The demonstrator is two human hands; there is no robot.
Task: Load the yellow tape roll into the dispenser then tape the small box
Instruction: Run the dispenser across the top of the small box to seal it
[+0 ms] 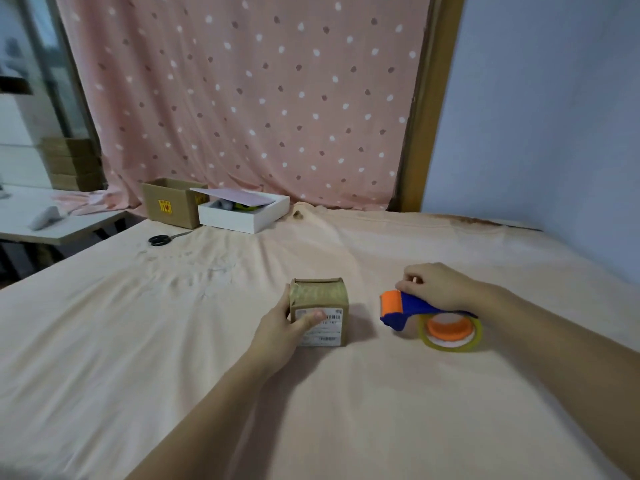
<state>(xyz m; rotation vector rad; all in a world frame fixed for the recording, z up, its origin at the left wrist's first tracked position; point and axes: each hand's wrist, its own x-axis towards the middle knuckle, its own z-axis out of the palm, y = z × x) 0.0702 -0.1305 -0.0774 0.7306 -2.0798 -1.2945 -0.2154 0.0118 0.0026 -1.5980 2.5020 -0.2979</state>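
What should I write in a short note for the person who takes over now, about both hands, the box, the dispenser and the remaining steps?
Left hand: holds the small box at its left side, thumb on the front label. The box stands on the cloth-covered table.
Right hand: rests on top of the blue and orange dispenser, which lies on the table to the right of the box, apart from it.
Done: the yellow tape roll sits on the dispenser's orange hub, so loading looks finished.
The box top looks glossy, possibly taped already; I cannot tell.
Left: check the top seam and tape it if needed.
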